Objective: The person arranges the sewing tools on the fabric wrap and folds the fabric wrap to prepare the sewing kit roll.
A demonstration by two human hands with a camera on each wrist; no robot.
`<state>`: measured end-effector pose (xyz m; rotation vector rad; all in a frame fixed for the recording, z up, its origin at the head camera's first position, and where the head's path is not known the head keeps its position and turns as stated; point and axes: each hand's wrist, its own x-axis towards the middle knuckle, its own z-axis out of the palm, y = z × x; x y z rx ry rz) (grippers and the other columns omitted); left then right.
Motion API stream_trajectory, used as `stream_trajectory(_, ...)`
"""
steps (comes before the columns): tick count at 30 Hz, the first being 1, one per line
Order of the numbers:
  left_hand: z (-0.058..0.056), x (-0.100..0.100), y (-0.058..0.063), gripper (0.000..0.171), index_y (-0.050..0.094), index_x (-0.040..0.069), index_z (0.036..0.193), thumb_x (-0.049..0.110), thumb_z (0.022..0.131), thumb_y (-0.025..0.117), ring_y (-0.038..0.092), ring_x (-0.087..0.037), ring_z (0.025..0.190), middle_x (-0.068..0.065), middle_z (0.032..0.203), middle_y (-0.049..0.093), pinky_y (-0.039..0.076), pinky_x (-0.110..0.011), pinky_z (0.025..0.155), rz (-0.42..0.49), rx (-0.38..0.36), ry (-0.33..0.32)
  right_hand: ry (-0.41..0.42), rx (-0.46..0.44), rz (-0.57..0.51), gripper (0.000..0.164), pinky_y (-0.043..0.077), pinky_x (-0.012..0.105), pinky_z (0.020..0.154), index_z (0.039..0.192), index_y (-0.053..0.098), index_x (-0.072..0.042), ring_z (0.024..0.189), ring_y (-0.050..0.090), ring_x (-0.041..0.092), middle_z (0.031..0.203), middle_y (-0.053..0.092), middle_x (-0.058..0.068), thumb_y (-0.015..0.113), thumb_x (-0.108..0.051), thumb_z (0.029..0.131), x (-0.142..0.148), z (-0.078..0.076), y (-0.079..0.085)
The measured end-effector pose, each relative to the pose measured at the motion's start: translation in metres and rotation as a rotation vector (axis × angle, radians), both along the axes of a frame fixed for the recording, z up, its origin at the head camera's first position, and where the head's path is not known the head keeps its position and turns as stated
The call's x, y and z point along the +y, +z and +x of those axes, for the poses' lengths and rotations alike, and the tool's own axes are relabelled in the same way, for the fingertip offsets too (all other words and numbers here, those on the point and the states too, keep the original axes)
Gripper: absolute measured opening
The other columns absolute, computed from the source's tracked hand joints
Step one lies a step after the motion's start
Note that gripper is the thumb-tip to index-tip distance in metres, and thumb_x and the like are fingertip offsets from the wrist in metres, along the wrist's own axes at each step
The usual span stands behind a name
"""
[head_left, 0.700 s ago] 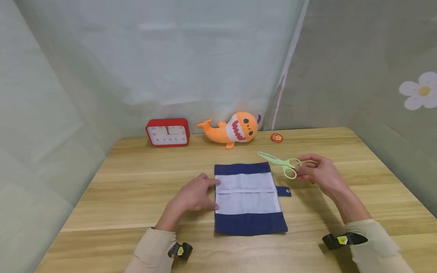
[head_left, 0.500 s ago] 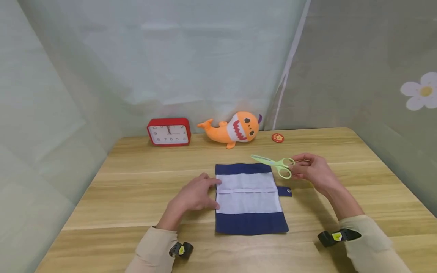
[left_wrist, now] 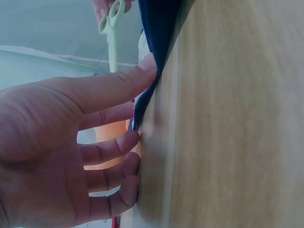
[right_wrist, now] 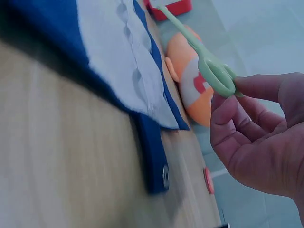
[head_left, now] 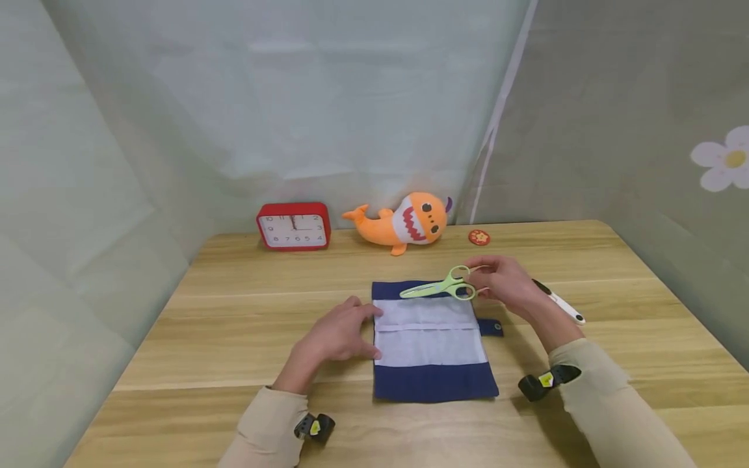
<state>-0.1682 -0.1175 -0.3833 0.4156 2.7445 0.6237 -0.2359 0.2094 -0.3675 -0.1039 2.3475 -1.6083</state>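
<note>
A navy pouch with a white lining (head_left: 430, 346) lies spread on the table, its snap tab (head_left: 490, 327) pointing right. My left hand (head_left: 338, 330) rests at its left edge, thumb and forefinger touching the cloth. In the left wrist view, the fingers of that hand (left_wrist: 61, 128) are loosely bent and the thumb lies on the navy edge. Pale green scissors (head_left: 435, 288) are pinched at the handle loops by my right hand (head_left: 506, 285). Their blades point left over the pouch's far navy band. The right wrist view shows the scissors (right_wrist: 209, 66) raised above the pouch.
A red clock (head_left: 294, 227), an orange plush shark (head_left: 404, 223) and a small red round badge (head_left: 479, 237) line the back of the wooden table. A slim white-and-black tool (head_left: 566, 307) lies at the right, partly hidden behind my right wrist.
My right hand has carried the scissors leftward from right of the pouch to over its top band. The white-and-black tool has come into view behind the wrist. My left hand stays put.
</note>
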Motion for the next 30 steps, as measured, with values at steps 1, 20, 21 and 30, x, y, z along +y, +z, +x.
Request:
stream_trajectory(1, 0.000, 0.000, 0.000, 0.072, 0.065, 0.017, 0.143, 0.034, 0.080, 0.094, 0.056, -0.024, 0.108, -0.009, 0.128, 0.060, 0.052, -0.046, 0.100, -0.001, 0.002, 0.000, 0.006, -0.007, 0.014, 0.043, 0.057, 0.030, 0.078, 0.142, 0.056, 0.005, 0.089, 0.067, 0.014, 0.111, 0.069, 0.007, 0.062, -0.011, 0.102, -0.003, -0.002, 0.001)
stream_trajectory(20, 0.001, -0.001, -0.002, 0.071, 0.065, 0.018, 0.142, 0.033, 0.079, 0.094, 0.058, -0.025, 0.112, -0.010, 0.133, 0.060, 0.051, -0.048, 0.105, 0.020, 0.012, -0.010, 0.115, -0.088, 0.071, 0.047, 0.049, 0.027, 0.061, 0.150, 0.055, -0.002, 0.082, 0.056, 0.015, 0.099, 0.064, 0.005, 0.060, -0.012, 0.104, -0.040, -0.029, -0.004)
stream_trajectory(21, 0.001, -0.001, -0.002, 0.071, 0.065, 0.018, 0.142, 0.033, 0.079, 0.095, 0.058, -0.025, 0.112, -0.010, 0.133, 0.060, 0.051, -0.048, 0.105, 0.020, 0.011, -0.010, 0.120, -0.089, 0.078, 0.047, 0.048, 0.026, 0.059, 0.150, 0.055, -0.003, 0.080, 0.056, 0.015, 0.097, 0.063, 0.005, 0.060, -0.012, 0.105, -0.041, -0.030, -0.005)
stream_trajectory(30, 0.000, -0.001, 0.000, 0.072, 0.064, 0.018, 0.143, 0.032, 0.079, 0.094, 0.057, -0.025, 0.112, -0.010, 0.133, 0.059, 0.051, -0.047, 0.105, 0.017, -0.004, -0.003, 0.163, -0.115, 0.102, 0.042, 0.042, 0.025, 0.054, 0.148, 0.061, -0.010, 0.067, 0.047, 0.014, 0.093, 0.058, 0.005, 0.060, -0.014, 0.105, -0.054, -0.038, -0.003)
